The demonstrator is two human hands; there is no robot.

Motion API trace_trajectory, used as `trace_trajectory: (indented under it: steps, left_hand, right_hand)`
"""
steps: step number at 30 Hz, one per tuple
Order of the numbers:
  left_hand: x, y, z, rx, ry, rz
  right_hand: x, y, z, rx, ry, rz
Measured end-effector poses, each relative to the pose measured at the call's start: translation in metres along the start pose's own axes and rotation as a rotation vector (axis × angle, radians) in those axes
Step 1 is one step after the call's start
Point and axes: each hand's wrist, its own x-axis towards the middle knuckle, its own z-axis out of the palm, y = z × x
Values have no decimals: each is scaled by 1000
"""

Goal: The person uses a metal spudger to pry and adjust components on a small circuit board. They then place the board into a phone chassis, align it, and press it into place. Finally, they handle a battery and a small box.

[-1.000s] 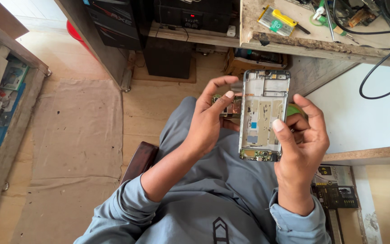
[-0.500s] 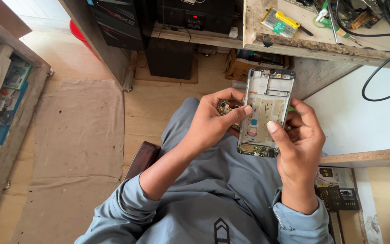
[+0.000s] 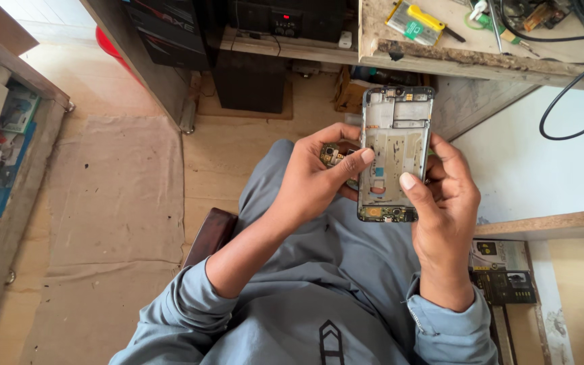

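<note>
R hand [image 3: 447,203] clamped on opened phone frame [image 3: 396,152], L hand [image 3: 319,179] curled round small circuit board [image 3: 333,155], thumb on frame

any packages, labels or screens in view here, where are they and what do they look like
Yellow and green flat pack: on the workbench top, rectangular.
Small red display: on the black box under the bench, glowing.
Printed packets: in the left shelf, blue and white.
Dark printed card: lower right shelf, rectangular.
</note>
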Motion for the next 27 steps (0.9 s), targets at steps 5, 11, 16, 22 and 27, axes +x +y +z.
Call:
trace_trajectory:
  steps: [5, 11, 16, 22, 27]
  left_hand:
    - [3, 0, -2, 37, 27, 7]
    - [1, 9, -13, -19, 34, -9]
    - [1, 9, -19, -115, 27, 2]
    - [2, 6, -22, -63, 36, 31]
    - [7, 8, -21, -92, 32, -9]
  right_hand:
    - [1, 4, -3, 64, -6, -5]
    - [15, 43, -27, 294, 56, 23]
    - [20, 123, -35, 73, -136, 200]
    - [-18, 219, -30, -689, -693, 238]
    - [-30, 251, -17, -971, -894, 75]
